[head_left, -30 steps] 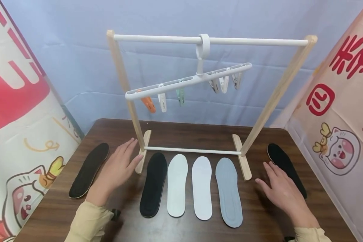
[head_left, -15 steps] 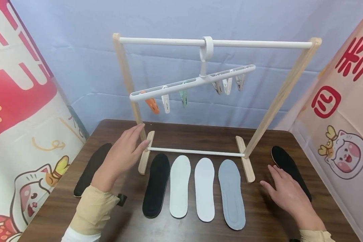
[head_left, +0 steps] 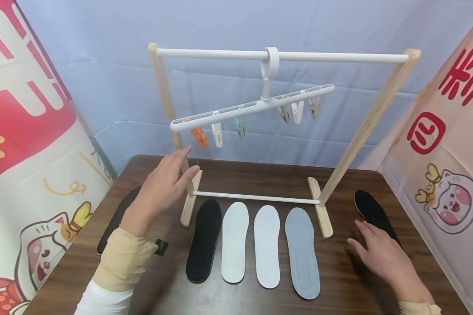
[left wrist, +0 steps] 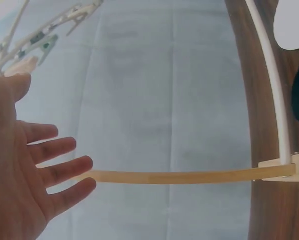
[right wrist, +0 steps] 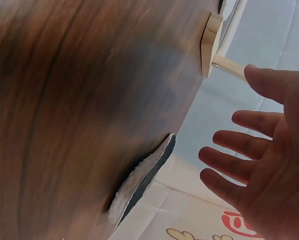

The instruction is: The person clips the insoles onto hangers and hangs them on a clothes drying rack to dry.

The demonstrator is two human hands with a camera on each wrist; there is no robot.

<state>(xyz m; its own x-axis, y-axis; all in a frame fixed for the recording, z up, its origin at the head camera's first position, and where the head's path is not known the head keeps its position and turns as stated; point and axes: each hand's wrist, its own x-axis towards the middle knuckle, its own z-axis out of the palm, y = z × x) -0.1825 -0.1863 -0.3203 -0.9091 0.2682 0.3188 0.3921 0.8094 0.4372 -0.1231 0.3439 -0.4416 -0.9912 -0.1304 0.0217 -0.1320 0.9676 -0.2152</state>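
My left hand (head_left: 172,173) is raised with straight fingers just left of the rack's left wooden post (head_left: 166,103), holding nothing. The left wrist view shows this hand (left wrist: 34,165) open in front of the post (left wrist: 179,176). My right hand (head_left: 368,241) hovers flat and open over the table beside a black insole (head_left: 372,209); its spread fingers (right wrist: 239,145) and the insole's edge (right wrist: 147,177) also appear in the right wrist view. A white clip hanger (head_left: 252,107) hangs tilted from the white top bar (head_left: 339,57).
Under the rack lie a black insole (head_left: 204,240), two white insoles (head_left: 234,242) (head_left: 266,245) and a grey insole (head_left: 301,251). Another black insole (head_left: 112,221) lies partly behind my left forearm. The brown table (head_left: 260,175) is flanked by printed banners.
My left hand rose from the table and moved up and right, close to the left post. My right hand drew back slightly toward me along the right black insole.
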